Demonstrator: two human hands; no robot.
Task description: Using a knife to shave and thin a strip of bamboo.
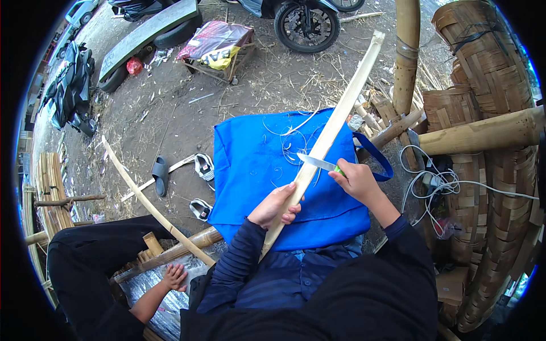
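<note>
A long pale bamboo strip (336,126) slants from my lap up and away to the right. My left hand (274,207) is wrapped round its lower part. In my right hand (359,183) is a knife (316,162) with a green handle, mostly covered by my fingers. Its blade lies across the strip, a little above my left hand. Beneath them a blue cloth bag (244,165) is spread over my lap, with thin curled shavings (288,149) on it.
Beside me on the left, another person's hand (175,277) rests near a silvery sheet (149,290); a thin curved strip (142,196) rises there. Right stand a bamboo post (406,62), a tangled white cable (443,181) and woven bamboo rolls (483,51). Ahead are sandals and a motorcycle wheel (307,25).
</note>
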